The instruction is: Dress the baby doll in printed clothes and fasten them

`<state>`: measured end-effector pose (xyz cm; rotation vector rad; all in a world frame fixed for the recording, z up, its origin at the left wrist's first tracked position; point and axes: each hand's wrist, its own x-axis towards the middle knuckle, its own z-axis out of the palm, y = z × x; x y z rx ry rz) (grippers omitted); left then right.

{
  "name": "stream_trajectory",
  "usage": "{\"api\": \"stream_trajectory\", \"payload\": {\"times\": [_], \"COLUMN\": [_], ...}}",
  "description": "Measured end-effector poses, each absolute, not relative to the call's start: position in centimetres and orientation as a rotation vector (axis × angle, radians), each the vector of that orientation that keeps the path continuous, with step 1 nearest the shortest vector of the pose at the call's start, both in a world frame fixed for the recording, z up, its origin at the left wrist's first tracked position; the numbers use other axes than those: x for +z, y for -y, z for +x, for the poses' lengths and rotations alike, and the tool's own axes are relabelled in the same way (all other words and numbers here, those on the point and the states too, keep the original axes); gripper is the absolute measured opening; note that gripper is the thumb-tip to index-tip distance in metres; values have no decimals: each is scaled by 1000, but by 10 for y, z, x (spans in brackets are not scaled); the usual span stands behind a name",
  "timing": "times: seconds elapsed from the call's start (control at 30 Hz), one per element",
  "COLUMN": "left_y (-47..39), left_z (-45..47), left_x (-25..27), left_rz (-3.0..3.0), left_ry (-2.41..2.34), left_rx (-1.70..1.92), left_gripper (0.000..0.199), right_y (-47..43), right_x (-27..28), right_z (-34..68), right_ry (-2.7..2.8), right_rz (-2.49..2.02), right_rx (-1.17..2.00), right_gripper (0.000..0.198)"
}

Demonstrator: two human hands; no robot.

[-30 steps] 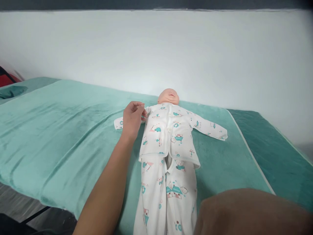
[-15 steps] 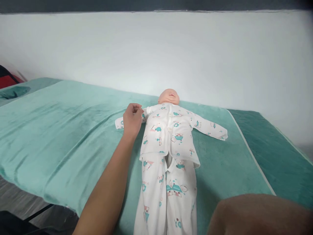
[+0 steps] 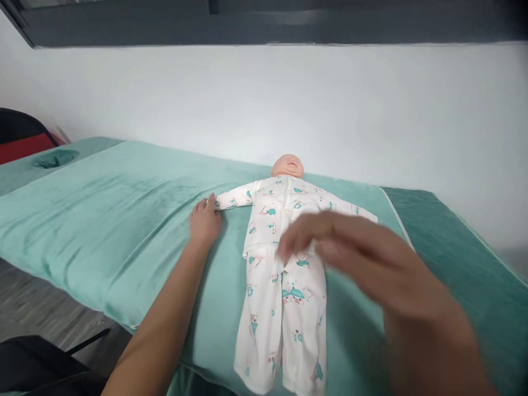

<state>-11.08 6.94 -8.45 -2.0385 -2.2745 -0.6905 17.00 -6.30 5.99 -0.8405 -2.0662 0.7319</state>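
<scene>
A baby doll (image 3: 287,166) lies on its back in a white printed jacket (image 3: 274,212) and matching pants (image 3: 264,319). Its arms are spread to both sides. My left hand (image 3: 205,223) is at the cuff end of the sleeve on the left (image 3: 235,199), thumb and fingers closed around it; the fingertips are partly hidden. Large and blurred in front, my right hand (image 3: 355,253) hangs above the jacket hem and the top of the pants. Its fingers are bent, apart from the thumb, with nothing in them. It covers part of the jacket's right side.
Light green cloth (image 3: 124,209) covers the padded bed, with a darker green part (image 3: 445,231) at the right. A face hole (image 3: 55,159) shows at the far left. Behind stands a white wall (image 3: 247,99). A black and red object (image 3: 25,140) is at the left edge.
My left hand has moved left, from above the sleeve to its cuff. My right hand has come in from the lower right over the doll. The view has tilted up slightly.
</scene>
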Motion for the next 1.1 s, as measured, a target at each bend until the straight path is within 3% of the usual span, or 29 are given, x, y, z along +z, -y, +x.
{"api": "stream_trajectory", "payload": {"times": [0.13,0.2,0.33,0.7,0.93,1.1], "left_y": [-73,-77,-89,-105,-72,-47], "left_z": [-113,-116,-128,-137,-120,-105], "left_x": [-86,-86,-83,-76,-80,-83], "left_rz": [-2058,-2076,-2085,-2003,-2067,-2211], "left_ry": [2220,2195,2171,2108,2061,1990], "left_rx": [-553,-542,-598,-737,-645,-617], "left_gripper": [56,57,60,60,61,58], "right_y": [17,-1,-16,-11,12,41], "right_x": [-13,-62,-117,-103,-72,-60], "right_z": [226,263,312,295,233,195], "right_ry": [1743,1764,1805,1652,1648,1835], "right_rz": [-1386,-1662,-2021,-2128,-1379,-1154], "right_rx": [189,-42,-104,-137,77,317], "right_gripper": [35,50,65,54,46,43]}}
